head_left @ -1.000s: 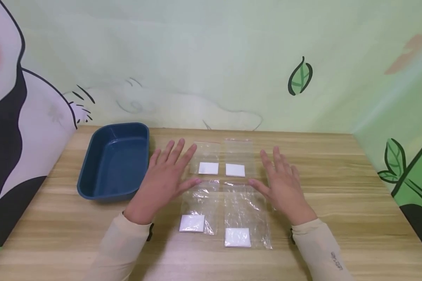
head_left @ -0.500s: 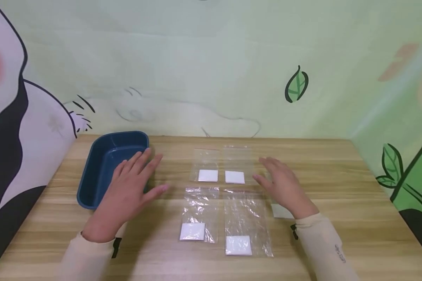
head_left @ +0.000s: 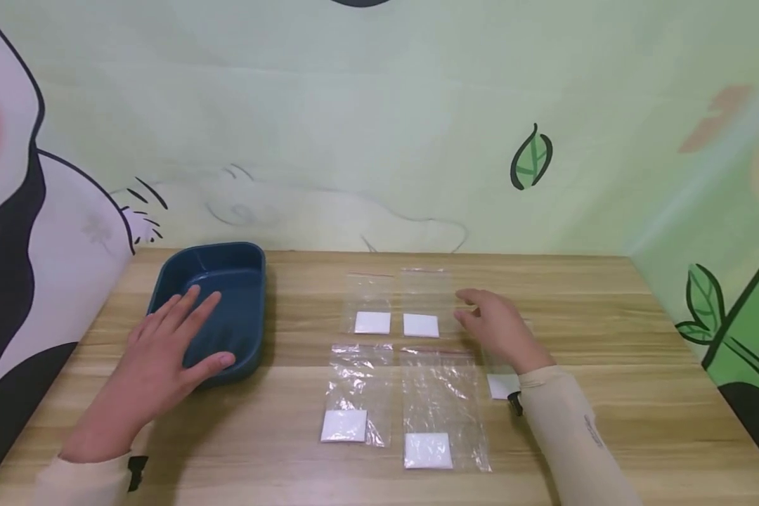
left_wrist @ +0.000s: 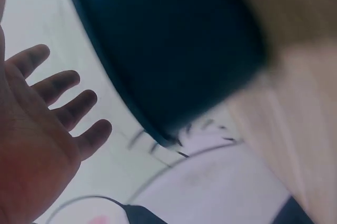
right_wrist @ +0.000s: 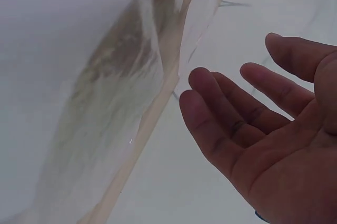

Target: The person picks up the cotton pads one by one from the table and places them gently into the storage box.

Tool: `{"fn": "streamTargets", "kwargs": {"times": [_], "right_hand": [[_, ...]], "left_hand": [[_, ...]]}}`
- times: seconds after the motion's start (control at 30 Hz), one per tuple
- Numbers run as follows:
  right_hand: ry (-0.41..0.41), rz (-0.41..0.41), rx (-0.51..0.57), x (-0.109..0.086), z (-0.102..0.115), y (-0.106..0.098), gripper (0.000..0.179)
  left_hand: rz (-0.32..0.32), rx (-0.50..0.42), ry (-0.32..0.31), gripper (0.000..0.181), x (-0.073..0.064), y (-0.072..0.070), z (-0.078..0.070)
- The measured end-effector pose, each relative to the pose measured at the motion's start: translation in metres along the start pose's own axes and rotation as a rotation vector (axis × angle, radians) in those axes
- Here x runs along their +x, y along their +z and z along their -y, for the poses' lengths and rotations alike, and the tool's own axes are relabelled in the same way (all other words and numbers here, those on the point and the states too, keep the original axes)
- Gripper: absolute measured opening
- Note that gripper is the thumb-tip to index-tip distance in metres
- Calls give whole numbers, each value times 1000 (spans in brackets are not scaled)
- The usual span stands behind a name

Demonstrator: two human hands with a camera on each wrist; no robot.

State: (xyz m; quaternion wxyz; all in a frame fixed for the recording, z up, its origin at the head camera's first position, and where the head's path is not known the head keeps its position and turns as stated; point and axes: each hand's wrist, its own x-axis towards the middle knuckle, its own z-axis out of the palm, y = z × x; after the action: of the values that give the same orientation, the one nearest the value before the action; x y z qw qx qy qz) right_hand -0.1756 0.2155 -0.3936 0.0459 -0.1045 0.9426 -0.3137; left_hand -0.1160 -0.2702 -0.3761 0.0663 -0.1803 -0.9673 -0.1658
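Clear zip bags with a white card in each lie flat on the table. Two smaller ones, left (head_left: pixel 368 294) and right (head_left: pixel 426 295), sit at the back, with larger left (head_left: pixel 357 379) and right (head_left: pixel 445 393) bags in front. Partly hidden under my right hand and wrist lies another bag, its white card (head_left: pixel 502 386) showing. My right hand (head_left: pixel 504 329) hovers beside the back right bag, fingers loosely bent, holding nothing; clear plastic (right_wrist: pixel 116 108) shows near it in the right wrist view. Fingers spread, my left hand (head_left: pixel 158 358) is over the near left part of the blue tray (head_left: pixel 262 316).
The wooden table (head_left: pixel 278 436) meets a wall covering (head_left: pixel 354 140) printed with a panda and leaves along its back edge. More printed covering stands at both sides. Nothing is visible inside the uncovered part of the tray.
My left hand has moved left from beside the bags to over the tray. The right hand has shifted slightly, its fingers now more bent, and the bag beneath it has come partly into view.
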Motion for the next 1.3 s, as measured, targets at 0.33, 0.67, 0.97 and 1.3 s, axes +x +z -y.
{"fn": "streamTargets", "kwargs": {"times": [0.33, 0.67, 0.97, 1.3], "right_hand": [[53, 50, 3, 21, 1, 9, 46], [94, 61, -37, 35, 7, 18, 58], [162, 69, -136, 44, 17, 31, 54], [150, 63, -189, 47, 18, 37, 52]], "left_hand": [[74, -33, -183, 108, -19, 11, 38], [144, -139, -248, 113, -19, 14, 52], [229, -214, -287, 114, -21, 10, 63], [246, -187, -301, 115, -20, 13, 66]]}}
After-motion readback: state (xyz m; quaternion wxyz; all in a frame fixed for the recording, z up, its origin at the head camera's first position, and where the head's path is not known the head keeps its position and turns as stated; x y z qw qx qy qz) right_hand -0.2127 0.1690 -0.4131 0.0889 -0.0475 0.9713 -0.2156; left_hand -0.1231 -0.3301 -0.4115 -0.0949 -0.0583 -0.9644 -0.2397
